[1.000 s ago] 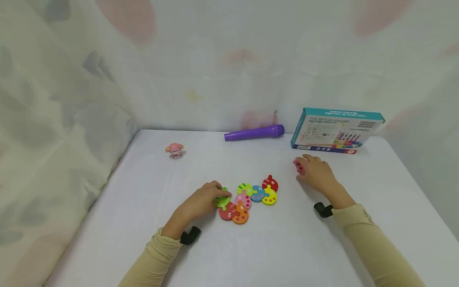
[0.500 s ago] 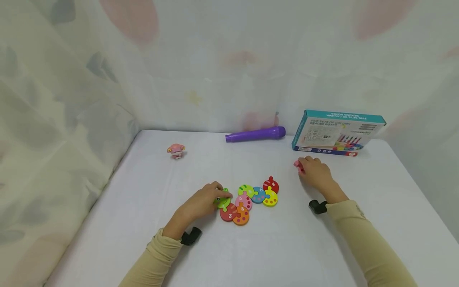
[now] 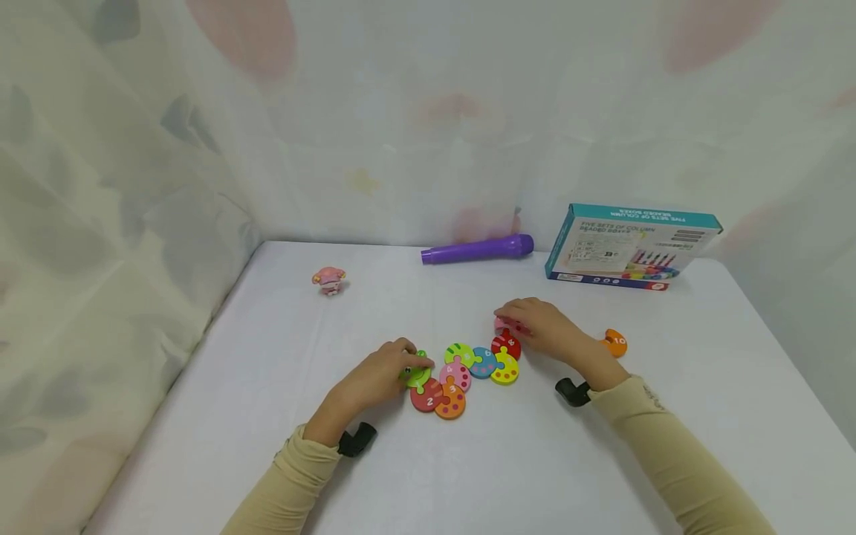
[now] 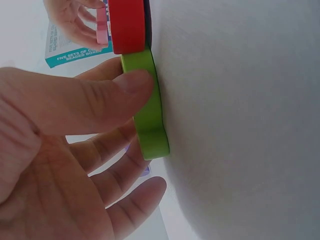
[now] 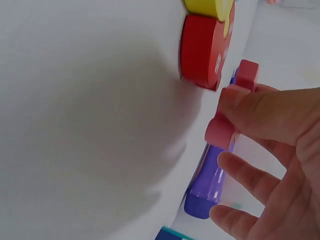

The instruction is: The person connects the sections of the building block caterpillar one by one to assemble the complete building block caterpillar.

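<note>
A row of joined, numbered wooden caterpillar puzzle pieces lies on the white table, from the green head piece (image 3: pixel 419 377) to the red 8 piece (image 3: pixel 506 347). My left hand (image 3: pixel 376 374) pinches that head piece; in the left wrist view, thumb and fingers grip its edge. My right hand (image 3: pixel 547 328) holds a pink puzzle piece (image 5: pixel 220 133) between thumb and fingers. In the right wrist view this piece is raised off the table, close to the red 8 piece but apart from it. Its number is hidden.
An orange 10 piece (image 3: pixel 617 343) lies loose by the right forearm. Along the back are a purple toy microphone (image 3: pixel 478 250) and a printed cardboard box (image 3: pixel 631 247). A small pink figurine (image 3: pixel 329 281) stands at the back left.
My right hand has moved left with the pink piece, up to the red 8 piece. The orange 10 piece has come into view behind it. My left hand keeps its grip on the head piece.
</note>
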Available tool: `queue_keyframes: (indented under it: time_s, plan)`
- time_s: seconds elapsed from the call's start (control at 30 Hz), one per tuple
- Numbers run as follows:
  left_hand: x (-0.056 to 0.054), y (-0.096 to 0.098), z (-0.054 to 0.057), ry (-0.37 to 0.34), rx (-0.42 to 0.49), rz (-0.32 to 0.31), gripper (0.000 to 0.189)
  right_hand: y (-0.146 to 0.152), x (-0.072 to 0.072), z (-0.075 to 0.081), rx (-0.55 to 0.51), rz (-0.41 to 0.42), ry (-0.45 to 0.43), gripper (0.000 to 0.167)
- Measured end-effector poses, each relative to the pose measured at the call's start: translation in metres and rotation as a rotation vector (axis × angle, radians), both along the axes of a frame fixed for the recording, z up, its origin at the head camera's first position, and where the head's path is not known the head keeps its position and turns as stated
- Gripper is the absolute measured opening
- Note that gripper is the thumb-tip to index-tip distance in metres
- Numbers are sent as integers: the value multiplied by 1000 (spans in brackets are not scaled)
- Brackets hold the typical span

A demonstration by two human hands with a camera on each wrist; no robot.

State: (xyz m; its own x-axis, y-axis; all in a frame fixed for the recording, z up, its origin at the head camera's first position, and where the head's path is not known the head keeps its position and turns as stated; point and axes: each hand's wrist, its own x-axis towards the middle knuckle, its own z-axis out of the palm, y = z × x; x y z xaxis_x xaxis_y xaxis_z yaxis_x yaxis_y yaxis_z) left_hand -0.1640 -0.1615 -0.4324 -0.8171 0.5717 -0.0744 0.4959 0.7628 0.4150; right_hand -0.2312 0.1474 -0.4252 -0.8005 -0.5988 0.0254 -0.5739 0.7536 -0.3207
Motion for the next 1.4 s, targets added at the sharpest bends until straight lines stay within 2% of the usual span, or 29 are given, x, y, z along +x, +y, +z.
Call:
queue_keyframes:
  time_s: [0.23,0.77,1.07,1.2,1.4]
  plan:
    - [0,1,3,-9,1,-8,46,-4,6,0,16,8,10,38]
    - [0,1,0,-24,-12,9,45,-6,10,-2,115,-4,64,40]
    - [-1,1,-2,-16,-6,2,45,-2,11,-11,150,-47,-32,48]
    - [0,1,-2,-18,1,1,46,10,15,-7,159,-109,-16,56]
    - [0,0,0,-5,3,9,48,49,29,12,200,-274,19,67]
